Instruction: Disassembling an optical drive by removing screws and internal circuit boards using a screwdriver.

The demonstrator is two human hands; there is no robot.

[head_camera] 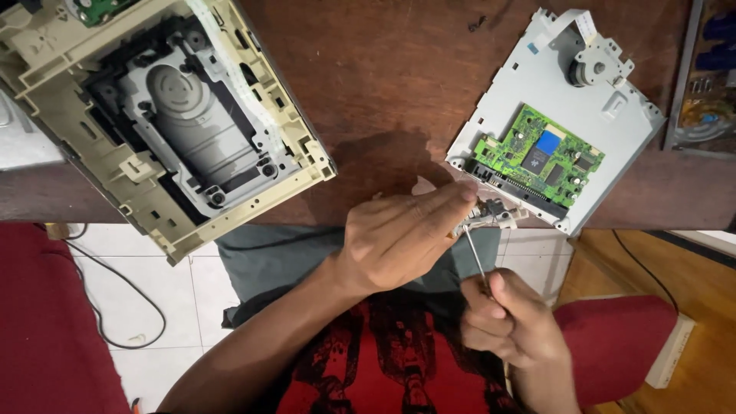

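Nearest, at about five o'clock: right hand (515, 322), fingers curled shut around a thin screwdriver (477, 259), shaft angled up toward eleven o'clock. Just above, near centre: left hand (402, 234), fingers pressed together and stretched toward three o'clock, tips pinching a small pale metal bracket (494, 213) at the table edge. Screwdriver tip touching or just under that bracket; exact contact hard to tell. Below both hands: red printed shirt (399, 360) and grey cloth on the lap (264, 264). Farther out, at two o'clock: grey metal drive plate (537, 84) lying flat on the brown wooden table (391, 77), carrying a green circuit board (540, 157) with its near corner just beside the bracket, and a small round motor (594, 67) at its far end. At ten o'clock, well apart: opened beige drive casing (165, 115), overhanging the table edge. At seven o'clock, down on white floor tiles: black cable (115, 284).
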